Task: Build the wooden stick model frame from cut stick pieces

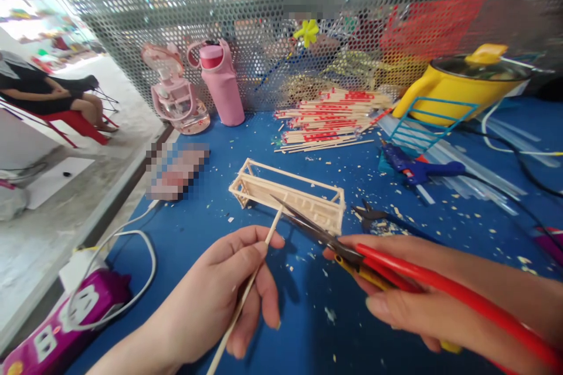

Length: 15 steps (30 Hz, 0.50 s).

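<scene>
Thin wooden stick (274,227) is in the L hand (240,272), its top end just past the fingers. Thumb & index pinch it w/ no gap; other fingers curl loosely below. Long axis slants from bottom edge, near the person, up & a bit R. R hand (433,313) is wrapped round the handles of red-handled scissors (321,236); blades come in from R, pointing up-L across the stick's tip. Can't tell if they touch it or how far apart the blades are. L hand is nearer the stick; R only reaches it via the blades.

Just beyond, small wooden frame (295,200) on blue worktop (303,316), lengthwise L–R. Farther R: dark cutters (372,217), then glue gun (413,170). At back: stick bundles (329,114), yellow pot (461,85), pink bottle (224,88).
</scene>
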Tool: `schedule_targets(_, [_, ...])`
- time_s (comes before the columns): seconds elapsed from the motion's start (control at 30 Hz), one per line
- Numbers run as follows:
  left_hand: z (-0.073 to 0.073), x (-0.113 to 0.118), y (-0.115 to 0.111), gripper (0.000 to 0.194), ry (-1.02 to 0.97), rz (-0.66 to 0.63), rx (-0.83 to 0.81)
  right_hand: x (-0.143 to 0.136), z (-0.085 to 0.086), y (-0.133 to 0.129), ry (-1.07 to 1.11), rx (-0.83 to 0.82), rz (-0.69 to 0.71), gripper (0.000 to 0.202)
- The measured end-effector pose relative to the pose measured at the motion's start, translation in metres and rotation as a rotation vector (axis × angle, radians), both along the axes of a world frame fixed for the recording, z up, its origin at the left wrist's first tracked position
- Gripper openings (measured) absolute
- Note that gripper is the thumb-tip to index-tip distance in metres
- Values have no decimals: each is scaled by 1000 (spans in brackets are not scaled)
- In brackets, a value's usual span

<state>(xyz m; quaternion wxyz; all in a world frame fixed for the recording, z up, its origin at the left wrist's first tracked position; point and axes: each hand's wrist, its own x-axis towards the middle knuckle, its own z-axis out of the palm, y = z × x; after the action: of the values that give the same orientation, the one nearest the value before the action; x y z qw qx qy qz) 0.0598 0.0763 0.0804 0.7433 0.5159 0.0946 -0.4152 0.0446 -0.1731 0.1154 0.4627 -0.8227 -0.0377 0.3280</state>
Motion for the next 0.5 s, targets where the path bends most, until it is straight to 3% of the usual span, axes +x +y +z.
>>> schedule_targets(0.1, [0,1,0,23,-1,-8,6,10,7,17,22,-51,105,15])
schedule_targets(0.2, [1,3,1,23,-9,-22,7,12,8,25,-104,-52,84,16])
schedule_targets(0.5, [-3,-3,3,22,-56,-74,-39,-1,-1,19,-414,-110,134,26])
